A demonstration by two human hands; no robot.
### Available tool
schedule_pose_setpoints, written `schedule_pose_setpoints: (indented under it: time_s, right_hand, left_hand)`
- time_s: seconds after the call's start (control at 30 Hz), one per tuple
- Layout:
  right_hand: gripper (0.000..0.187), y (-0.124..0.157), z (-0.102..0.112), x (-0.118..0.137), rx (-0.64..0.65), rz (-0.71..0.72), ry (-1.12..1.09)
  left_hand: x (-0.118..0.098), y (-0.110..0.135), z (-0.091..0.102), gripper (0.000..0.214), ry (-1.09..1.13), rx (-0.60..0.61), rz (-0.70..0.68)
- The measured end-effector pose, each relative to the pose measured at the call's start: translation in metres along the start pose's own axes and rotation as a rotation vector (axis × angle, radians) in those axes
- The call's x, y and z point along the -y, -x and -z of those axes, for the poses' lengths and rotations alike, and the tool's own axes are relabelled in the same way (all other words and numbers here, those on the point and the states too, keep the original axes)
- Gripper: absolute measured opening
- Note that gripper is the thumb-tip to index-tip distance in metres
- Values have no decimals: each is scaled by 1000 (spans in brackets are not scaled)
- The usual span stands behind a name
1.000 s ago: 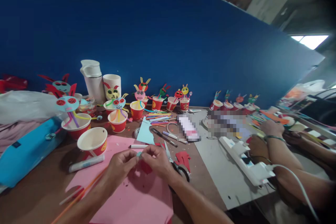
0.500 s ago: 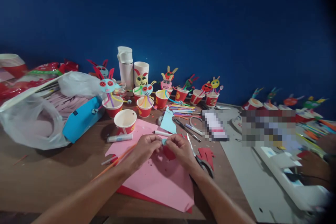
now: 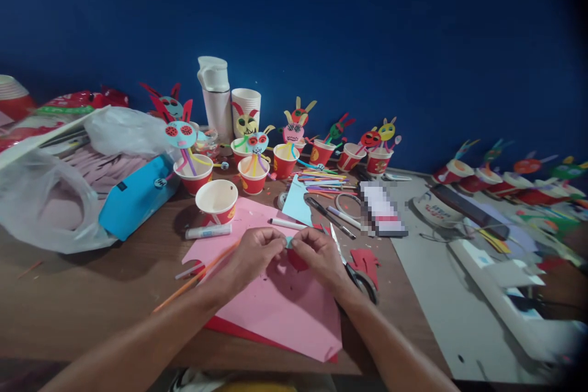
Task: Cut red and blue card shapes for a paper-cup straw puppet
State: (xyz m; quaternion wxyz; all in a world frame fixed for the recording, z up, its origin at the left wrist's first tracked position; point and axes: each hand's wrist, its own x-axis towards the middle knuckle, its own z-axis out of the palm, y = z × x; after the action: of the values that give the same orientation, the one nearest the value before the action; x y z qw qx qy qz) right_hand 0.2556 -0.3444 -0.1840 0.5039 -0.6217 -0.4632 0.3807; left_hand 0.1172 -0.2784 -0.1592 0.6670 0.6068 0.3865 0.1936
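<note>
Between my fingertips is a small light-blue piece of paper point(image 3: 289, 242). My left hand point(image 3: 258, 252) pinches its left side, and my right hand point(image 3: 318, 255) pinches the other. Just below the fingers a red paper piece point(image 3: 297, 262) shows, partly hidden by my right hand. Both hands are over a large pink sheet point(image 3: 275, 324), with a red sheet point(image 3: 248, 338) under its lower edge. Close to my right wrist lie black-handled scissors point(image 3: 362, 282). A capped marker point(image 3: 288, 225) rests just beyond my fingers.
Red paper cups holding paper-faced straw figures point(image 3: 193, 180) line the back. A bare cup point(image 3: 217, 201) and a glue tube point(image 3: 208, 231) stand left of the pink sheet. Further left is a plastic bag point(image 3: 41, 226). A phone point(image 3: 383, 211) and power strip point(image 3: 491, 300) lie right.
The view has turned and tilted slightly, so the back row of cups shifts. Both hands keep their pinch on the light-blue paper, with only small finger movement.
</note>
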Motion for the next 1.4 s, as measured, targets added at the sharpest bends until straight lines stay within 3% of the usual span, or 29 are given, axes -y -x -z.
schedule_pose_setpoints:
  time_s: [0.33, 0.5, 1.0, 1.4]
  right_hand:
    - [16, 0, 2, 3, -37, 14, 31]
    - [16, 1, 1, 6, -12, -9, 50]
    - [14, 5, -2, 8, 32, -23, 61]
    - [16, 6, -3, 7, 1, -29, 62]
  left_hand:
    - [-7, 2, 4, 20, 40, 11, -68]
    - [-2, 0, -1, 14, 81, 22, 18]
    - [-1, 2, -2, 12, -70, -37, -87]
    - [1, 0, -2, 12, -41, -30, -47]
